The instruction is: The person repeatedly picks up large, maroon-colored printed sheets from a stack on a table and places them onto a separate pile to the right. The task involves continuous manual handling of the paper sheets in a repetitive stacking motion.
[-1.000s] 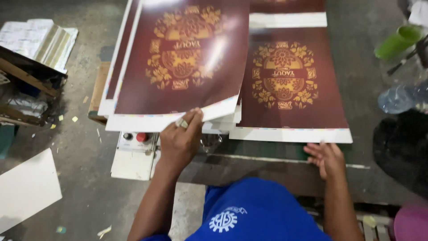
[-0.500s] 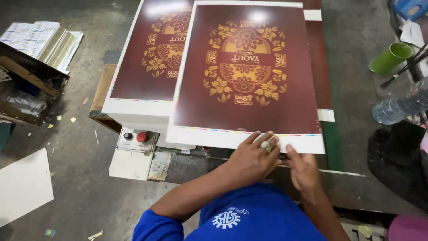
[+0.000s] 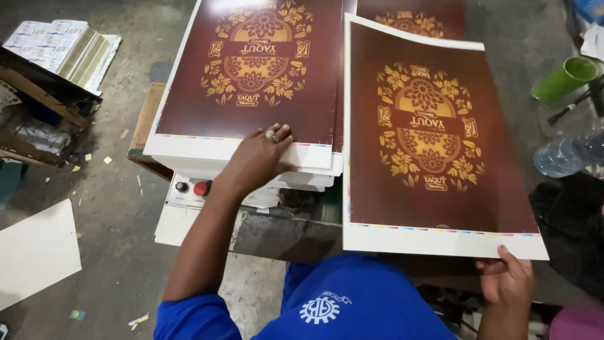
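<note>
A stack of large printed sheets [image 3: 251,69], dark maroon with a gold floral emblem and white margins, lies at the upper left on a machine table. My left hand [image 3: 261,157], a ring on one finger, rests flat on the near white edge of the top sheet of that stack. My right hand [image 3: 506,280] grips the near right corner of a single printed sheet [image 3: 428,138] of the same design, which is lifted and angled toward me at the right. Another maroon sheet [image 3: 409,16] shows behind it at the top.
A control box with a red and a black button [image 3: 192,189] sits under the stack's edge. A green cup [image 3: 563,79] and a plastic bottle [image 3: 566,154] lie at right. A pile of small printed cards [image 3: 56,47] and a white board [image 3: 34,252] sit on the floor at left.
My left hand has gone back left onto the stack's near edge. My right hand has carried the single sheet to the right and toward me, holding it alone by its corner.
</note>
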